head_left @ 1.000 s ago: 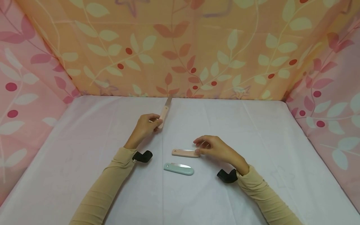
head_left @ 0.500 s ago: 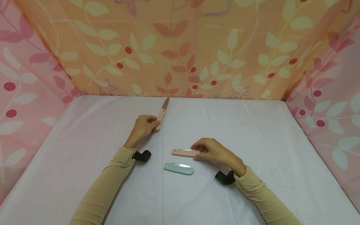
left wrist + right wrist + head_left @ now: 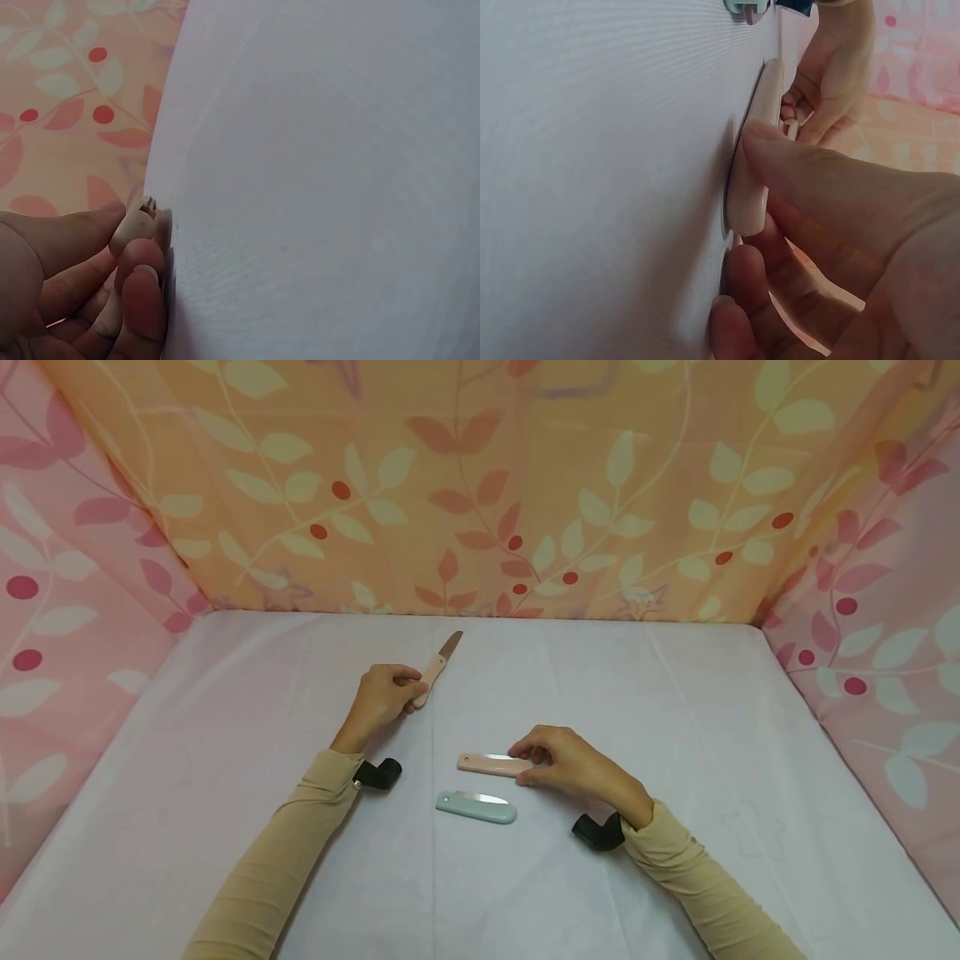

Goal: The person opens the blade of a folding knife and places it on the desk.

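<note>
My left hand (image 3: 381, 697) grips the handle end of a pale pink folding knife (image 3: 433, 671) with its blade out, pointing away and slightly right. The left wrist view shows the end of this handle (image 3: 135, 229) between thumb and fingers. Nearer the middle of the table, my right hand (image 3: 573, 762) pinches the right end of a second pale pink folding knife (image 3: 486, 766), which is folded and lies flat. Its thumb presses on the handle (image 3: 751, 176) in the right wrist view. Just below lies a folded mint green folding knife (image 3: 477, 809), untouched.
A white cloth (image 3: 637, 693) covers the table. An orange leaf-patterned curtain (image 3: 562, 485) rises along the far edge, with pink patterned curtains at the left (image 3: 82, 635) and right (image 3: 885, 635). A black wrist mount (image 3: 377, 774) sits beside the left wrist.
The opened knife in my left hand has come slightly nearer, and its blade has tilted further right. My right hand has moved a little left and taken hold of the folded pink knife's end.
</note>
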The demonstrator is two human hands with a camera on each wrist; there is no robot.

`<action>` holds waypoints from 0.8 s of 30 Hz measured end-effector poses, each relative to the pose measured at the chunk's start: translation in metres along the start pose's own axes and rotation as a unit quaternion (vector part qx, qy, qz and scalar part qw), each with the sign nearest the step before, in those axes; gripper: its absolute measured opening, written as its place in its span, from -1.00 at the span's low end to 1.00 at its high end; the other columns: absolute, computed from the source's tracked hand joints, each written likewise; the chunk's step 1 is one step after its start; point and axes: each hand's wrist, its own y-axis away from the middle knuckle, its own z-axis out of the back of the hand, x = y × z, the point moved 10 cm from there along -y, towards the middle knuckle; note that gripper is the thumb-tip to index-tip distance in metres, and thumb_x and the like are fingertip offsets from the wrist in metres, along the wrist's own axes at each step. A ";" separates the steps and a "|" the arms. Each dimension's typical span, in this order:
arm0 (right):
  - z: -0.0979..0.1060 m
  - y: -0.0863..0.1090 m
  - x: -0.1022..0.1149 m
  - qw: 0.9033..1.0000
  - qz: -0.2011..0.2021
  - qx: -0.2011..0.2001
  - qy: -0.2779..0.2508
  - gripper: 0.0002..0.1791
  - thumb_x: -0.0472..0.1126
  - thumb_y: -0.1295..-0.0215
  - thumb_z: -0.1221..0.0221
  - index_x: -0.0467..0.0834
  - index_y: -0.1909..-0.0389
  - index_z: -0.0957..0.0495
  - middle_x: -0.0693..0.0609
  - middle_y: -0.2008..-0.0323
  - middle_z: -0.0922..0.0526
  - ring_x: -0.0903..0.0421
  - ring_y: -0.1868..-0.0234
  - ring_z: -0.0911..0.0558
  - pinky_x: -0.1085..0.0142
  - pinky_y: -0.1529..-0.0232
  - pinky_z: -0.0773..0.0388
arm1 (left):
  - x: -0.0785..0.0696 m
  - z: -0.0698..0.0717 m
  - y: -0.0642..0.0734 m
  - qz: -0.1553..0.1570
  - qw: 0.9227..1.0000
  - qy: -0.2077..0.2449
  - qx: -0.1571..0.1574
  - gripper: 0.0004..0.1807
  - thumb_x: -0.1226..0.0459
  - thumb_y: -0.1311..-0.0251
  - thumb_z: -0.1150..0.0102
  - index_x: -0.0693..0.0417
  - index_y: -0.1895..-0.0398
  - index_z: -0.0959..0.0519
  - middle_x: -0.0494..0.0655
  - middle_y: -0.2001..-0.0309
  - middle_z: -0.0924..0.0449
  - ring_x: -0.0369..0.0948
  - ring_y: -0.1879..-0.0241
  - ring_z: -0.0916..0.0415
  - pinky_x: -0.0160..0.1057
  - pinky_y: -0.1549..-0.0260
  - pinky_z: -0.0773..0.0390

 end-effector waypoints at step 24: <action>-0.001 0.002 0.003 1.000 0.008 0.008 -0.016 -0.64 -0.26 -0.12 -0.41 -0.19 0.03 -0.64 0.05 0.21 -0.66 0.21 0.24 -0.55 0.40 0.17 -0.50 | -0.022 0.004 0.010 -0.035 0.994 -0.103 -0.017 -0.61 0.19 -0.24 -0.28 0.21 -0.08 -0.63 0.12 0.25 -0.65 -0.09 0.36 -0.45 -0.28 0.40 -0.36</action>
